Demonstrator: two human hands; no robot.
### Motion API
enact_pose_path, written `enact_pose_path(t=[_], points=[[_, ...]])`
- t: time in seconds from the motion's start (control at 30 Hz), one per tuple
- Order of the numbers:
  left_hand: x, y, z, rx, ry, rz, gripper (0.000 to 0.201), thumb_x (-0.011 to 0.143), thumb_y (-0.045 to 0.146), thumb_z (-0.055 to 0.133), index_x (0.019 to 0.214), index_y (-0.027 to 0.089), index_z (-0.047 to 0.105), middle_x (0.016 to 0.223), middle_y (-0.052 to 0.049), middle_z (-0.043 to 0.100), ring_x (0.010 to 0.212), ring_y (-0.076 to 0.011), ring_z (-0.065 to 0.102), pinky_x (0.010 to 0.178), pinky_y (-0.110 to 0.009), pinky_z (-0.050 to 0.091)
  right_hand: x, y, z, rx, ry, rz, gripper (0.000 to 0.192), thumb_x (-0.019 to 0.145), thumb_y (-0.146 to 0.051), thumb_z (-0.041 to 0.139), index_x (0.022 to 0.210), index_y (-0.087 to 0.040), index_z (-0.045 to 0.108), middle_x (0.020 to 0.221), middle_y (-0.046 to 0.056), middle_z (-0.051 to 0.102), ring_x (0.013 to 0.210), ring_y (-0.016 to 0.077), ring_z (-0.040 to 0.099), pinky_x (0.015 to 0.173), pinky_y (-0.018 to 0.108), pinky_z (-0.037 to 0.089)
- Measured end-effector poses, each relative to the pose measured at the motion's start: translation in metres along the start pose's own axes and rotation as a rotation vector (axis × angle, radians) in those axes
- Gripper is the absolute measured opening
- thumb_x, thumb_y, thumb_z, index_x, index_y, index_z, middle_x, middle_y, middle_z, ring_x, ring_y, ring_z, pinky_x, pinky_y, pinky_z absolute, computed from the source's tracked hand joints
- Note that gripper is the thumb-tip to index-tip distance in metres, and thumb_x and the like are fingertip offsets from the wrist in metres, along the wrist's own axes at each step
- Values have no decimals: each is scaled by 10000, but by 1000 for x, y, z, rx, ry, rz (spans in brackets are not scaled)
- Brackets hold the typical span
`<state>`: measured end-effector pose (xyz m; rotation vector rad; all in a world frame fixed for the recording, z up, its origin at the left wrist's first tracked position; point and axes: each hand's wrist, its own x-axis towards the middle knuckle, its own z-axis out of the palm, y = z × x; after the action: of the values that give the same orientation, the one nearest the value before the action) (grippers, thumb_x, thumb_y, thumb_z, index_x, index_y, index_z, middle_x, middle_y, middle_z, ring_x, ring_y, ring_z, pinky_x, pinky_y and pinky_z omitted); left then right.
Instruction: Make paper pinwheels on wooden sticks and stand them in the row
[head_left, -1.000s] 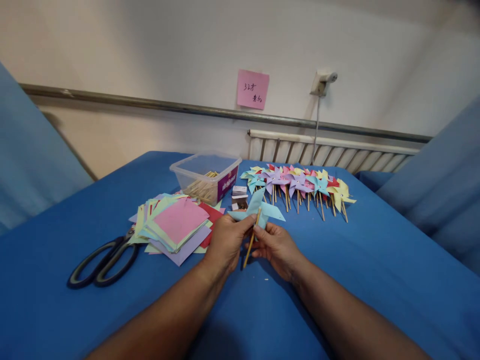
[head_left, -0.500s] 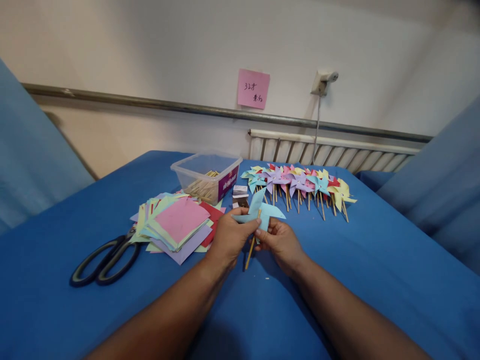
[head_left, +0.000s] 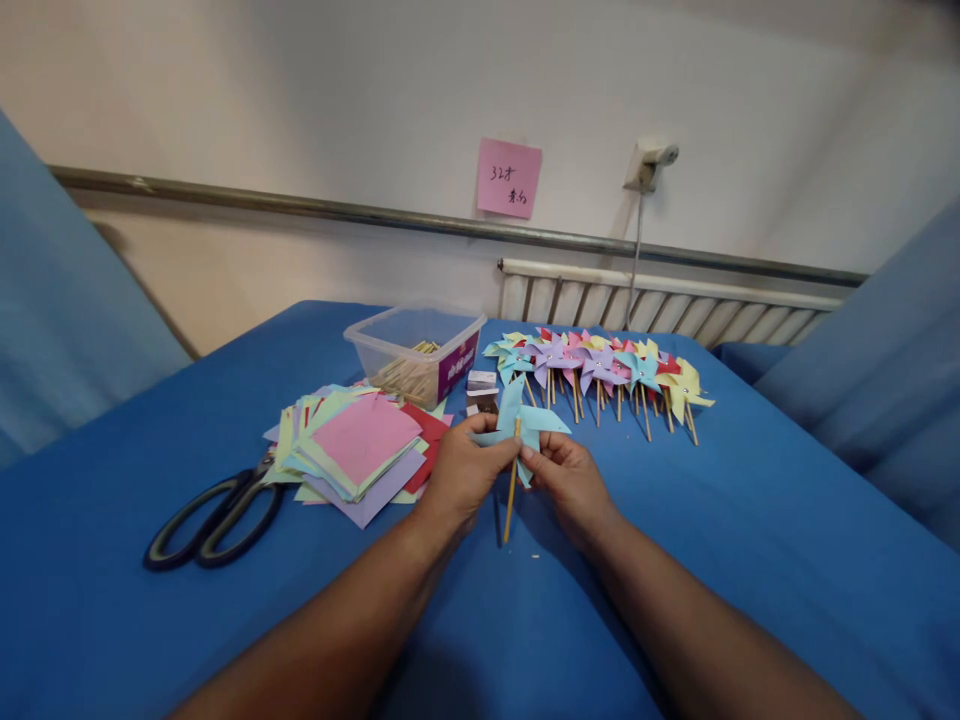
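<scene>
Between my two hands is a light blue paper pinwheel [head_left: 546, 420], its back towards me, with a thin wooden stick [head_left: 511, 505] hanging down from its middle. My left hand [head_left: 466, 465] is closed on it, the thumb pressed near the top of the stick. On the other side my right hand [head_left: 574, 478] pinches a lower blade between thumb and fingers. Just behind my left hand stands a small open box [head_left: 481, 384]; what it holds is hard to make out. The pinwheel's front is hidden.
A pile of coloured paper squares [head_left: 367, 440] lies left, overlapping large black-handled scissors [head_left: 214, 520]. Behind it sits a clear plastic tub [head_left: 375, 335] of wooden sticks. Several finished pinwheels [head_left: 600, 365] lie in a row at the back right of the blue-covered table [head_left: 750, 560].
The stick's lower end has swung slightly right and now hangs more upright. My right hand's fingers have shifted a little on the blade. My left hand keeps its hold.
</scene>
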<state>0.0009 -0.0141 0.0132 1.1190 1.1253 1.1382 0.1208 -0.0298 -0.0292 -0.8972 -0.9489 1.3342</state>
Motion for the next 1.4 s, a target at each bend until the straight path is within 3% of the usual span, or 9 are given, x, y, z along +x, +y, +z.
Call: enact_pose_path(t=[0.27, 0.5, 0.7, 0.9, 1.17, 1.4], points=[[-1, 1, 1, -54, -19, -10, 253, 566, 207, 733, 788, 141, 629, 663, -4, 653, 553, -119, 576, 563, -233, 464, -2, 2, -3, 21, 28, -24, 251, 669, -373, 774, 761, -165, 669, 613, -19, 616, 523, 87, 505, 486, 198, 408], [1, 0, -1, 64, -34, 28, 259, 580, 227, 735, 809, 143, 648, 667, -2, 659, 563, -124, 577, 557, -230, 450, -2, -2, -2, -26, -12, -20, 255, 683, -380, 749, 775, -147, 701, 604, 0, 620, 508, 98, 503, 475, 208, 425], [-2, 4, 1, 109, -55, 26, 283, 589, 298, 751, 802, 142, 651, 651, -5, 654, 555, -135, 575, 544, -242, 448, -3, -5, -3, 65, 93, -80, 271, 723, -372, 733, 904, -177, 681, 766, 15, 673, 653, 134, 583, 613, 250, 462], [-5, 3, 2, 159, -112, 50, 246, 593, 260, 748, 795, 147, 665, 657, 16, 632, 570, -113, 557, 553, -221, 430, 1, -9, -10, 42, 142, -66, 236, 694, -360, 765, 782, -174, 651, 635, -39, 593, 557, 90, 500, 581, 231, 420], [-8, 5, 5, 55, -115, 6, 376, 562, 232, 772, 895, 151, 616, 733, 7, 677, 601, -122, 606, 594, -235, 476, 1, -15, -14, -54, 134, -32, 275, 655, -391, 782, 773, -170, 669, 611, -37, 592, 526, 92, 480, 556, 238, 401], [-8, 5, 5, 103, -85, 7, 375, 536, 210, 774, 870, 157, 612, 684, 19, 662, 571, -119, 595, 554, -225, 463, 1, -17, -16, -104, 121, -2, 271, 655, -391, 769, 763, -162, 673, 576, -36, 584, 504, 93, 469, 530, 238, 377]])
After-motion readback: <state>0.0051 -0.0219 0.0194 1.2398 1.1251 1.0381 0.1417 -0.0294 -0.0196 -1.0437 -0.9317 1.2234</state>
